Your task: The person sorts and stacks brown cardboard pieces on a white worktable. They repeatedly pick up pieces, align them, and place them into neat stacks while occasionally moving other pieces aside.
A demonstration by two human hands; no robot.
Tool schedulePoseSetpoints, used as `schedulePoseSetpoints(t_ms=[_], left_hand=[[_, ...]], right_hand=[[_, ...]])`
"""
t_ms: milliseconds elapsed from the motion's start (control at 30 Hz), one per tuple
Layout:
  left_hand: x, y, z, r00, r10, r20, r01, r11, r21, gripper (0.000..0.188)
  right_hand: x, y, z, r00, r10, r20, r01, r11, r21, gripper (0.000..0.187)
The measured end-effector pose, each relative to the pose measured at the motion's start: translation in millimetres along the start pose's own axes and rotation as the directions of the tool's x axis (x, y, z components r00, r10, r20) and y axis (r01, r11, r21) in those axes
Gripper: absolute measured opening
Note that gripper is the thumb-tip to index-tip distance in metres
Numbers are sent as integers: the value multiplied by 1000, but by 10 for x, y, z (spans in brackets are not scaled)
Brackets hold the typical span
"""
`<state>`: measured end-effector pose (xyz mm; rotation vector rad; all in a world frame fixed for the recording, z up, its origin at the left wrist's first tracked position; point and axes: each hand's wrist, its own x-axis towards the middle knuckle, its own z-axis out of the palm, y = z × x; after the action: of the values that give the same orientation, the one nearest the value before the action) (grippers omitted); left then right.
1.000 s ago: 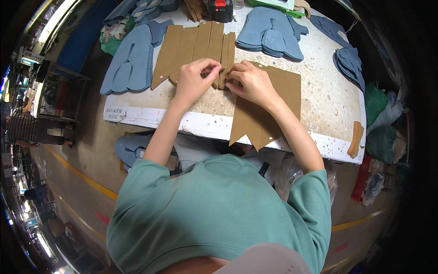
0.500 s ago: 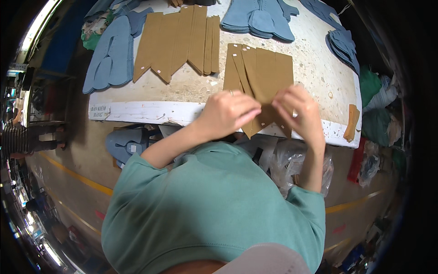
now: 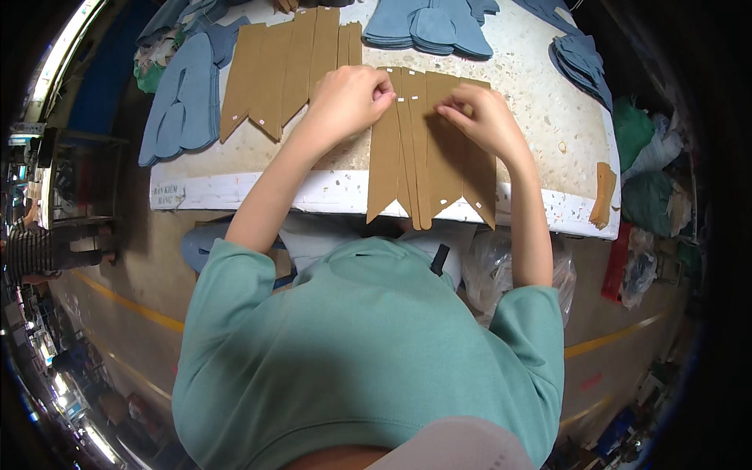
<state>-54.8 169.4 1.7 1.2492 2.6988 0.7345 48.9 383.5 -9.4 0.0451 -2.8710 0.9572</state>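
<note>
A set of brown, fabric-like cut pieces [image 3: 457, 157] lies on the table's near part, their notched ends reaching over its front edge. Narrow strips run down their middle, and small white stickers dot both ends. My left hand [image 3: 352, 92] hovers at the upper left corner of these pieces, thumb and fingers pinched together. Over their upper right part is my right hand [image 3: 484, 117], fingers curled in toward the thumb. Whatever either hand pinches, if anything, is too small to make out. To the left, more brown pieces [image 3: 266, 70] lie side by side, partly behind my left hand.
Blue cut pieces are stacked at the left [image 3: 182, 102], the back [image 3: 427, 27] and the right [image 3: 581, 66] of the speckled white table [image 3: 540, 141]. A small brown strip bundle [image 3: 601, 194] lies at the right front corner. Clear plastic bags [image 3: 487, 270] sit below the edge.
Both hands have moved away from my body, from the lower part of the brown pieces to their upper end. The slanting narrow strips now lie straighter, close together down the middle.
</note>
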Motion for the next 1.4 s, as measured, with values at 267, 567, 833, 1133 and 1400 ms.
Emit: schedulePoseSetpoints(t_ms=[267,567,833,1133,1400], left_hand=[[238,18,312,982,-50,181,23,988,150,27],[225,3,362,978,-211,-1,131,612,-780,27],[248,-9,473,974,-223,51,147,439,-886,20],[238,35,492,969,-240,58,159,427,-890,21],[223,62,511,969,-245,-23,97,467,-879,20]], right_hand=[[414,190,399,998,27,48,-30,997,64,25],[247,226,272,974,151,167,-224,607,762,17],[236,146,230,987,159,6,-70,397,915,28],[228,97,293,964,259,-61,-55,417,907,32],[230,85,348,957,273,-102,-19,408,913,27]])
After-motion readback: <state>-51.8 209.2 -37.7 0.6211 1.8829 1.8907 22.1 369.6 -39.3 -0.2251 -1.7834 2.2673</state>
